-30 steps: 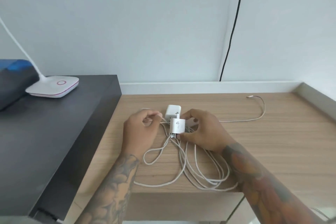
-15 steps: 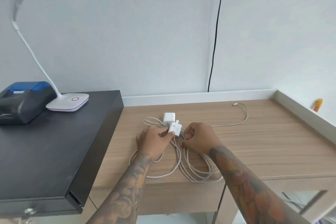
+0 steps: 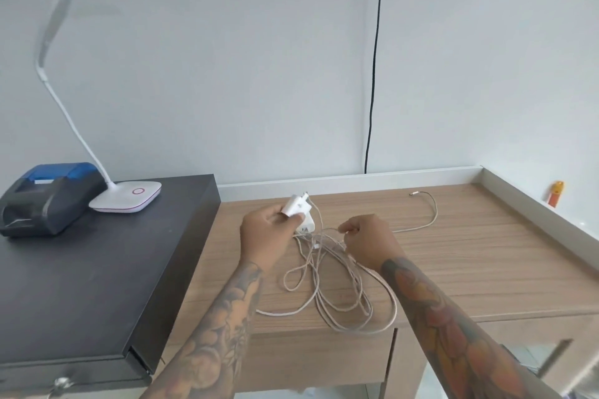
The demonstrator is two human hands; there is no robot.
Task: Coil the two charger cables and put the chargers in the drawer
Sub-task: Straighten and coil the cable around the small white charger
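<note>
While the left hand (image 3: 269, 230) curls its thumb and fingers round one white charger (image 3: 294, 208) and holds it lifted clear of the wooden desk (image 3: 486, 256), the right hand (image 3: 366, 240) pinches a strand of cable (image 3: 327, 232) between thumb and fingertips, just to the right of the plug. A second charger (image 3: 306, 223) sits directly behind and below the held one, partly hidden by it, and whether it rests on the desk or hangs from the tangle cannot be told. From both, the cables (image 3: 337, 291) fall toward the near edge in loose, overlapping loops, one end (image 3: 269, 313) trailing left, while another length (image 3: 431, 217) runs off to the far right and ends in a small connector (image 3: 413, 194).

The plugs look light and rigid, with hard corners that give a sure hold (the prongs of the lifted one point up and away). The cords are the awkward part: thin, limp and probably springy, likely to snag on each other, so each would best be taken close to its plug and drawn out hand over hand before winding.

No coil is yet made. A drawer front (image 3: 311, 363) shows shut under the desk edge; at the left a black cabinet (image 3: 97, 269) carries a printer (image 3: 48, 194) and a desk lamp (image 3: 129, 197)
</note>
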